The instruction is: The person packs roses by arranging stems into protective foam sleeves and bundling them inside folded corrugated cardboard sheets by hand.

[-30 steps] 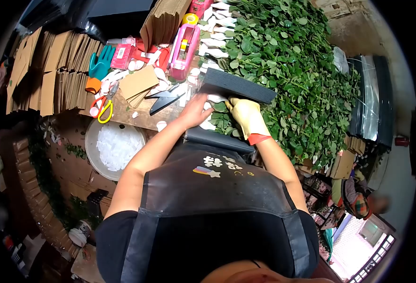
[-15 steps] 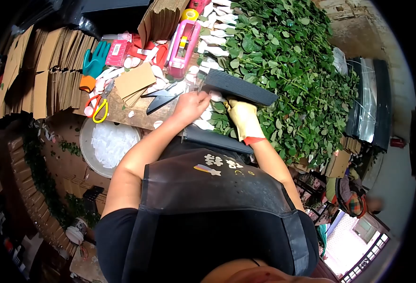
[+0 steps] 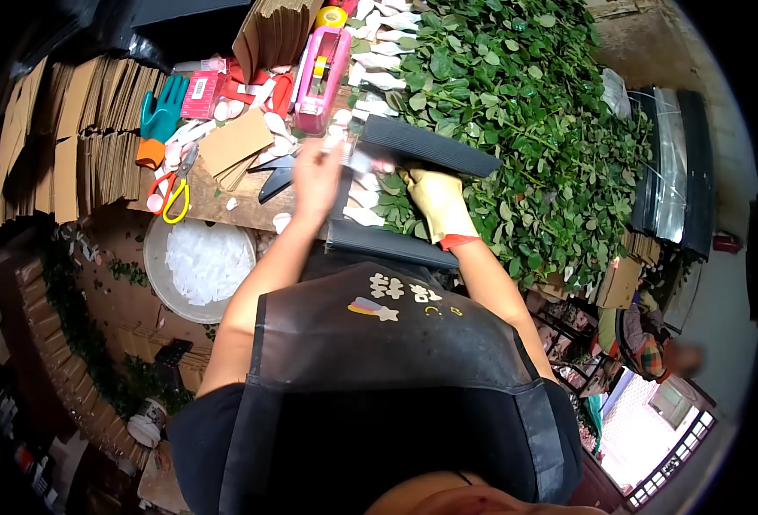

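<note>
My left hand [image 3: 315,176], bare, hovers over the worktable's front, left of the black ribbed box [image 3: 426,146]. Its fingers are smeared by motion, so their grip is unclear. A yellow glove with a red cuff covers my right hand [image 3: 437,204], closed around what looks like a rose stem under the box's raised side. The blurred pink and white rose head [image 3: 381,165] points toward my left hand. The box's near side [image 3: 388,245] lies against my apron. Several flower heads in white sleeves [image 3: 379,80] line the left edge of the leafy stems [image 3: 516,129].
Left on the table are a pink tape dispenser [image 3: 322,81], black-bladed scissors [image 3: 276,178], scissors with red and yellow handles [image 3: 173,193], cardboard pieces [image 3: 235,146] and a teal glove [image 3: 164,112]. Below stands a tub of white pieces [image 3: 207,262]. Another person [image 3: 641,343] is at far right.
My left hand has moved left and slightly up, away from the flower head beside the gloved hand. My right hand stays near the same spot. The view has shifted slightly.
</note>
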Available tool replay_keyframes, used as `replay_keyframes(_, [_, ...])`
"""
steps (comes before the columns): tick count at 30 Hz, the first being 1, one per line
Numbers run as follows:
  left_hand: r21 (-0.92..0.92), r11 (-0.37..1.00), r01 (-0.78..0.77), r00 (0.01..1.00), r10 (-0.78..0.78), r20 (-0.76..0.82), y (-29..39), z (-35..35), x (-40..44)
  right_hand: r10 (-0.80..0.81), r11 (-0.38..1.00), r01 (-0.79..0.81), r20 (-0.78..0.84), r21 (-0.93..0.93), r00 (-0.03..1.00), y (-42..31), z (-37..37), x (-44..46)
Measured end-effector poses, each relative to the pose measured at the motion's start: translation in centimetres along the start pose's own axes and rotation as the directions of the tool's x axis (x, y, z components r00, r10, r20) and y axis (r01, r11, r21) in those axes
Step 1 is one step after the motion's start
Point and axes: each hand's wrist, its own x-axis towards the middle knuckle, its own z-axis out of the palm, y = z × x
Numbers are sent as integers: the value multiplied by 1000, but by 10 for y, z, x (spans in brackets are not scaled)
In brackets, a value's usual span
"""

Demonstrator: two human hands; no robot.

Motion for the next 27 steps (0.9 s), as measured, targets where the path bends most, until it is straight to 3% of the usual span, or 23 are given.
replay_keyframes(1, [-109,993,33,996,-42,-76,2,-18,6,12,1000,-12,25,9,1000,-1,-3,0])
replay_keyframes(3, [112,994,-14,1000,13,12,6,-44,7,23,999,-26,82,34,996,-8,-13,3])
replay_keyframes(4, [336,934,126,970,-187,156,-5,-51,10,44,993,-65,197,100,979,-14,-30,4])
replay_keyframes(5, [229,933,276,910,-331,251,-22,-43,10,-22,989,1,141,145,990,-9,-29,1])
replay_keyframes(7, [458,889,23,927,-191,324,-26,-20,12,13,986,-44,192,159,981,-6,-27,1])
replay_keyframes(10, [581,813,-21,873,-269,408,-28,7,20,7,999,-13,131,42,991,-7,-14,3])
replay_keyframes(13, [446,892,68,896,-252,366,-46,18,12,29,1000,-30,88,0,996,-7,-4,1])
replay_keyframes(14, [384,922,42,940,-167,297,-51,21,5,1,1000,1,61,-24,998,-6,-2,-1])
replay_keyframes(16, [214,956,199,947,-244,209,-43,18,-5,-54,996,54,-2,-73,999,-4,0,0])
replay_keyframes(17, [121,955,271,941,-289,175,-38,17,-10,-20,998,23,53,-53,998,-4,0,0])
replay_keyframes(19, [61,971,232,972,-229,-49,-23,11,-12,46,999,-43,167,-20,985,-6,-4,2])
replay_keyframes(21, [-123,950,287,943,-303,-139,-5,-26,10,26,999,-33,168,36,985,-6,-8,-1])
replay_keyframes(23, [-31,999,-10,999,9,-41,-23,-53,23,-17,990,-5,153,143,988,-6,-24,-2])
replay_keyframes(24, [69,997,31,996,-36,80,-19,-63,18,41,985,-94,328,145,944,-11,-48,1])
replay_keyframes(25, [358,915,188,917,-294,268,5,-73,16,61,974,-172,561,148,826,-14,-70,9])
replay_keyframes(27, [500,862,80,845,-325,424,-4,-59,12,10,973,-125,505,195,863,-9,-61,6])
